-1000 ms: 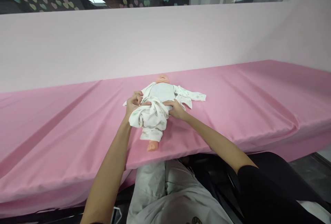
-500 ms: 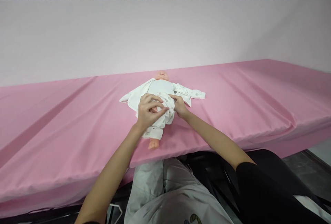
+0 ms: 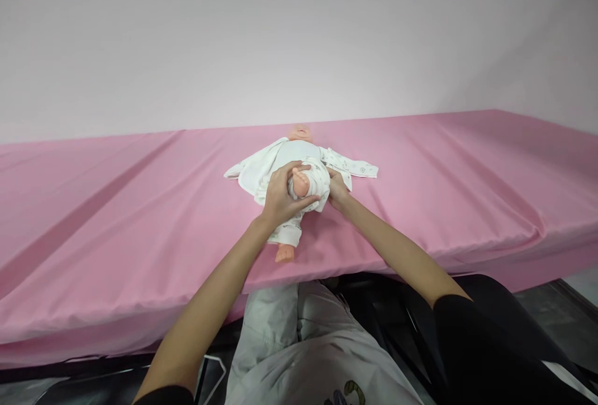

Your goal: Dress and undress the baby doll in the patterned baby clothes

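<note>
A baby doll lies on its back, head away from me. White patterned baby trousers bunch around its raised leg, whose bare foot pokes out of the cloth. My left hand curves around that foot, fingers above and thumb below, against the trouser cuff. On the other side, my right hand grips the trouser cloth, its fingertips partly hidden. The doll's other foot sticks out of the second trouser leg, near the table edge. A white jacket lies spread open beneath the doll.
The doll rests on a padded surface with a pink cover, its front edge just before my lap. Behind it rises a white wall with a window above. A black chair stands at lower right.
The raised foot has come out through the trouser leg into plain view. My left hand has closed in around it, and my right hand is still at the cloth. The view shifted slightly.
</note>
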A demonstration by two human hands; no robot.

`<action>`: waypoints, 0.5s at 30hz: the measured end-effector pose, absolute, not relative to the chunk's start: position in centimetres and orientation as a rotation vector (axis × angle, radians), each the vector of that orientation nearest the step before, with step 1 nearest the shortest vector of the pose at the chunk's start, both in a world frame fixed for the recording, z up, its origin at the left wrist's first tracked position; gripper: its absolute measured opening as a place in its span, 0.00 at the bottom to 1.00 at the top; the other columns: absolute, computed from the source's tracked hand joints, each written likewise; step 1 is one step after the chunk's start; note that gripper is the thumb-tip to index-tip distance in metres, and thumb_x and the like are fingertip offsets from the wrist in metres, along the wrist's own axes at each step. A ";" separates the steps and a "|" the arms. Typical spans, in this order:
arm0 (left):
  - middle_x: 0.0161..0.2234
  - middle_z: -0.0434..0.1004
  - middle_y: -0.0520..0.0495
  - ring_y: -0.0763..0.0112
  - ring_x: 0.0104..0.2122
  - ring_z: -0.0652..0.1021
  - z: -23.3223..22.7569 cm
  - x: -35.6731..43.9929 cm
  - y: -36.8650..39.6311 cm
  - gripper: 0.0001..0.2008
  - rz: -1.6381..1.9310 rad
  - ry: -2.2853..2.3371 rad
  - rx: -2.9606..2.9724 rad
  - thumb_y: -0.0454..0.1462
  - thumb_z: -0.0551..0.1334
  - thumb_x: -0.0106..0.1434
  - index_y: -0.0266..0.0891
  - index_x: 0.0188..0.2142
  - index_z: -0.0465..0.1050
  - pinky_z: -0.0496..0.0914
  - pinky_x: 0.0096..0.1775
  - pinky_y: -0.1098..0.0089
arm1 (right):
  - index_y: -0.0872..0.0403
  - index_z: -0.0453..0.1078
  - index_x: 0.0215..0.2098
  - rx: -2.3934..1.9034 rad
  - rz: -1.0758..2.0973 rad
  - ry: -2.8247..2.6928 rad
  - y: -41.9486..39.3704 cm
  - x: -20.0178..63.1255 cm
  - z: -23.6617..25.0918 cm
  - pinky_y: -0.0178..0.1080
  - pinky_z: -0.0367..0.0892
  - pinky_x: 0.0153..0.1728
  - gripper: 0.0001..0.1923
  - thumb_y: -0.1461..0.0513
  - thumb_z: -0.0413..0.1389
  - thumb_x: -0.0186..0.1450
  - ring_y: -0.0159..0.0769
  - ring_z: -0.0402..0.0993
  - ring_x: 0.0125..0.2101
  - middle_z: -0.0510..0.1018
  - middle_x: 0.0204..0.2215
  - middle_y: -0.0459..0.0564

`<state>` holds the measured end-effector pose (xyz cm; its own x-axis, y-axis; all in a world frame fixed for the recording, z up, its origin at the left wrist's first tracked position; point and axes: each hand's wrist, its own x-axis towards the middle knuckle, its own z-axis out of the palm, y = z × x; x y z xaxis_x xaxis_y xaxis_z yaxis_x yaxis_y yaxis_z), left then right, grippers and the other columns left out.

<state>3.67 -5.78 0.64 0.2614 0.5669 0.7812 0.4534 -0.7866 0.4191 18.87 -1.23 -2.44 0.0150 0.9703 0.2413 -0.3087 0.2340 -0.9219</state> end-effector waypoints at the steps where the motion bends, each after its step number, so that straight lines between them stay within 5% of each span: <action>1: 0.50 0.70 0.41 0.58 0.52 0.68 0.7 3.6 -5.6 0.35 1.508 0.997 2.422 0.45 0.69 0.46 0.39 0.52 0.60 0.60 0.53 0.59 | 0.55 0.73 0.30 -0.798 1.176 -1.113 -1.2 18.9 -2.4 0.38 0.68 0.35 0.13 0.60 0.61 0.45 0.35 0.72 0.33 0.78 0.31 0.46; 7: 0.54 0.66 0.40 0.57 0.54 0.67 0.3 3.0 -4.2 0.34 1.277 0.992 2.476 0.45 0.69 0.46 0.39 0.52 0.64 0.57 0.57 0.57 | 0.55 0.72 0.24 -0.771 1.155 -1.381 -1.6 19.4 -1.6 0.36 0.65 0.29 0.09 0.59 0.52 0.50 0.36 0.69 0.30 0.76 0.26 0.44; 15: 0.52 0.68 0.41 0.57 0.52 0.69 0.5 2.7 -4.7 0.36 1.320 0.976 2.336 0.45 0.69 0.47 0.38 0.54 0.62 0.61 0.54 0.59 | 0.54 0.71 0.21 -0.628 1.074 -1.471 -2.3 20.5 0.4 0.40 0.65 0.38 0.15 0.53 0.53 0.57 0.37 0.68 0.34 0.74 0.27 0.47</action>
